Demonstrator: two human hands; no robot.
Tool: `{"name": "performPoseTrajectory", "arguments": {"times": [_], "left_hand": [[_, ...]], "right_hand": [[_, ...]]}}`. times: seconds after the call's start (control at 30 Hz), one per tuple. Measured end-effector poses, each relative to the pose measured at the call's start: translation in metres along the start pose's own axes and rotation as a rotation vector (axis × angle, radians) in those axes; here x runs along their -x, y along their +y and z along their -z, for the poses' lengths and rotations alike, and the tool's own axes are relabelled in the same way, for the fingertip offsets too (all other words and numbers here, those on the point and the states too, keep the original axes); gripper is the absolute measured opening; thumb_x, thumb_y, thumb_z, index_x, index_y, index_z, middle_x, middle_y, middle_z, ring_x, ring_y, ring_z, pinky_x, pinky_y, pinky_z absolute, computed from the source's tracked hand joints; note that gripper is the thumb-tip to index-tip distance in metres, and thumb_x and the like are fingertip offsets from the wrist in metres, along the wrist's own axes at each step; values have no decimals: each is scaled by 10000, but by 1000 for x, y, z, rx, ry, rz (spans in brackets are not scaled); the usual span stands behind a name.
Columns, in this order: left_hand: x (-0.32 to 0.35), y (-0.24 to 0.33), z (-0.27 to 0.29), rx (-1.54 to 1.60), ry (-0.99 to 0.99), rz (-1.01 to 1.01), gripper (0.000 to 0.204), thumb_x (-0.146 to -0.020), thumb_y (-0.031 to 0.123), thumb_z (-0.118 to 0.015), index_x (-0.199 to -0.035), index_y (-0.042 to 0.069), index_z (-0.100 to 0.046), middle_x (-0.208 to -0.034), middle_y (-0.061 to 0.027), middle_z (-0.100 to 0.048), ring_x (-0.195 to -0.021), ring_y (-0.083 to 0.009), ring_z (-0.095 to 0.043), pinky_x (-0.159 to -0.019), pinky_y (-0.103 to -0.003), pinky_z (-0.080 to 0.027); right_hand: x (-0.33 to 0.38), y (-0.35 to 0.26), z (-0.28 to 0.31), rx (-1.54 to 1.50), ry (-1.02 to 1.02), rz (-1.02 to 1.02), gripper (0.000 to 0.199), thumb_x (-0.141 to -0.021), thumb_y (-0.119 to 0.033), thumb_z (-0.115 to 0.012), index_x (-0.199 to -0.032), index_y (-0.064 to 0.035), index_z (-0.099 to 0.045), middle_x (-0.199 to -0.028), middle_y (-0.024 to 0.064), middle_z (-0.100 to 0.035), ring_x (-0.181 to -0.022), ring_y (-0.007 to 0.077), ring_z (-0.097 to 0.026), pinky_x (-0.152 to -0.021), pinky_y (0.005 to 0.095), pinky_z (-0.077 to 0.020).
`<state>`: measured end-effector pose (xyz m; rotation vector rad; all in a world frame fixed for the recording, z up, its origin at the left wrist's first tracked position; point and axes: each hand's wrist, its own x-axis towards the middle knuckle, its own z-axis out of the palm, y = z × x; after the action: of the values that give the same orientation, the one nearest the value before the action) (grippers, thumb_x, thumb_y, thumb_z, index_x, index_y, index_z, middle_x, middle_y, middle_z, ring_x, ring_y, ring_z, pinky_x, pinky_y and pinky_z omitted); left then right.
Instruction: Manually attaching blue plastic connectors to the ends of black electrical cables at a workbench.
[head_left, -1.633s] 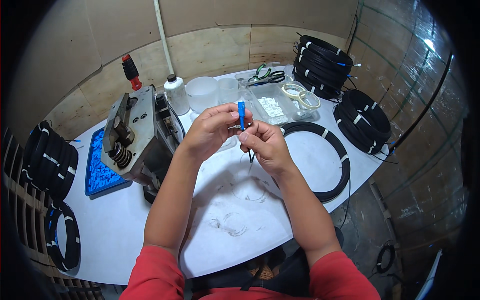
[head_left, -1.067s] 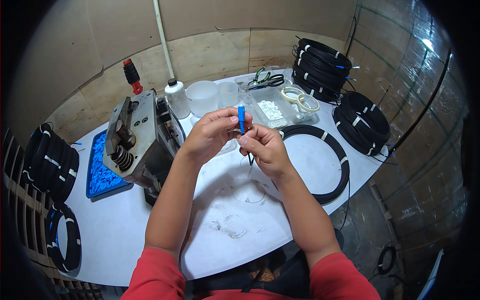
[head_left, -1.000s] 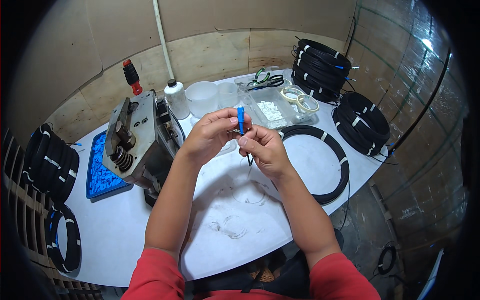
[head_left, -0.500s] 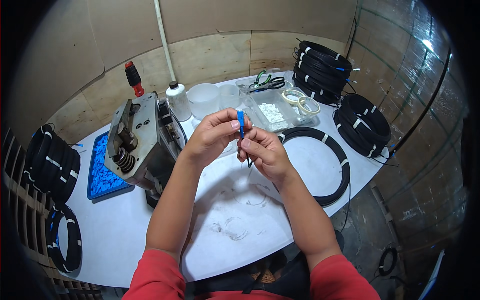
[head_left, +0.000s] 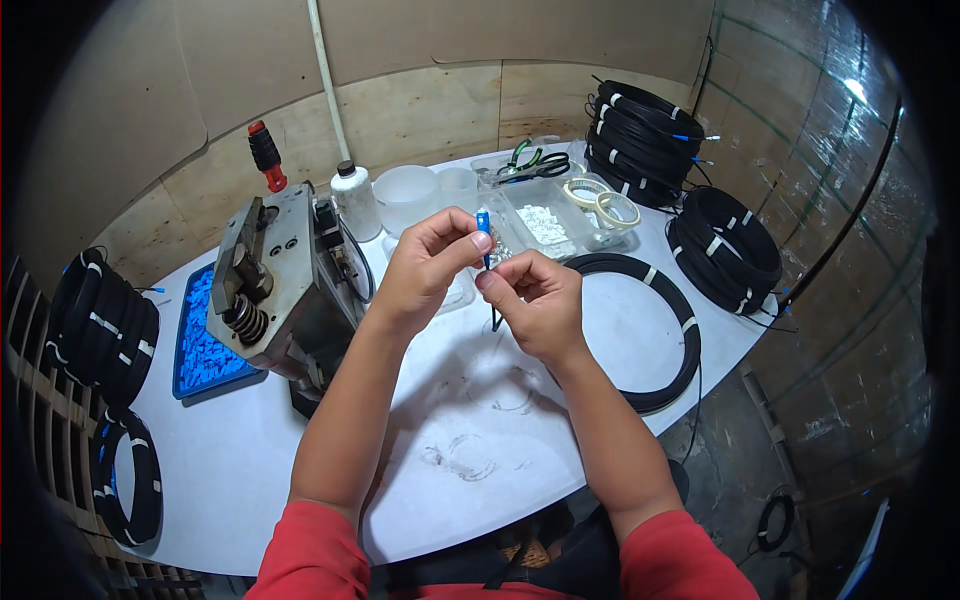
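Note:
My left hand [head_left: 420, 272] pinches a small blue connector [head_left: 483, 224] upright between thumb and forefinger, above the white table [head_left: 300, 470]. Just to its right, my right hand [head_left: 535, 303] is closed around a thin black cable [head_left: 495, 320] that runs up into the connector's lower end. Both hands are held close together over the table's middle. A coil of black cable [head_left: 655, 320] lies flat to the right of my right hand.
A grey metal crimping machine [head_left: 280, 290] stands left of my hands, with a blue tray of blue parts [head_left: 205, 335] beside it. Clear tubs, a white bottle [head_left: 355, 200], tape rings [head_left: 600, 200] and pliers sit behind. Bundled black cable coils [head_left: 725, 245] line the table edges.
My hands stay together around the blue connector and have shifted only slightly; the view has drifted a little. Nothing else on the table has moved.

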<state>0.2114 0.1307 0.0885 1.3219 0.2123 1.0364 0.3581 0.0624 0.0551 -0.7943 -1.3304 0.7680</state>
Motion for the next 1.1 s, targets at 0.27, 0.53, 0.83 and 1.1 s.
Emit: {"name": "performPoseTrajectory", "arguments": {"times": [0.27,0.53,0.83,1.1], "left_hand": [[0,0,-4,-64,83,-7,155,-838,150,-719,-874,42,-613,-833,-12,-613,-785,-79,-551,-747,-246,-449],[0,0,2,-46,58,14,168,-855,159,-694,-944,31,-632,-848,-13,-621,-793,-79,-551,-742,-246,-452],[-3,-4,5,0,58,67,154,-884,144,-651,-982,26,-646,-874,-11,-633,-804,-80,-565,-749,-246,-460],[-3,-5,5,3,22,70,161,-895,167,-652,-988,36,-652,-891,5,-637,-806,-64,-562,-733,-232,-458]], "right_hand": [[-2,2,-1,17,-15,10,110,-914,-102,-625,-904,7,-623,-772,46,-651,-680,77,-603,-603,214,-489],[-1,-2,-4,65,29,7,116,-904,-120,-644,-872,-11,-622,-724,2,-639,-630,19,-543,-555,185,-434],[-2,-1,-4,7,31,-20,129,-903,-136,-654,-874,-15,-617,-725,2,-633,-640,26,-551,-563,186,-437],[-3,-3,-1,-30,7,-67,129,-904,-141,-652,-865,-26,-608,-717,-2,-625,-616,28,-542,-555,187,-438]]}}
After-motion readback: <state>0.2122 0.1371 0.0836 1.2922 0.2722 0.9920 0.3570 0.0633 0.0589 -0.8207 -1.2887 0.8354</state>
